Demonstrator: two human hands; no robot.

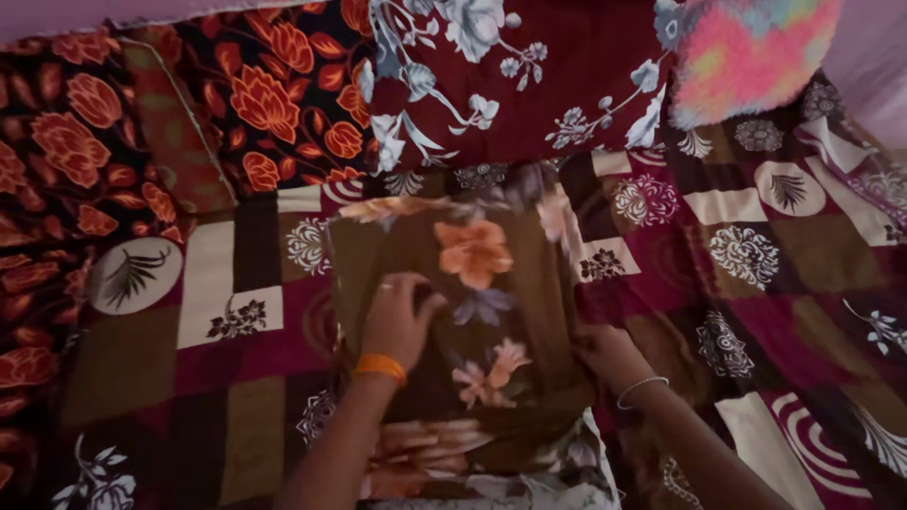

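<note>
A brown cloth with orange and pink flowers (472,274) lies folded into a rectangle on a patchwork bedspread (756,246). My left hand (395,319) rests flat on the cloth's left half, fingers spread, with an orange band on the wrist. At the cloth's lower right edge my right hand (609,354), wearing a thin silver bracelet, has its fingers curled on the fabric's border. More of the same flowered cloth (444,453) bunches toward me at the bottom.
A black pillow with orange flowers (274,94) and a maroon pillow with white flowers (510,66) lie along the bed's far side. A fluffy pink and multicoloured cushion (746,52) sits at the top right. Another orange-flowered cloth (57,189) covers the left.
</note>
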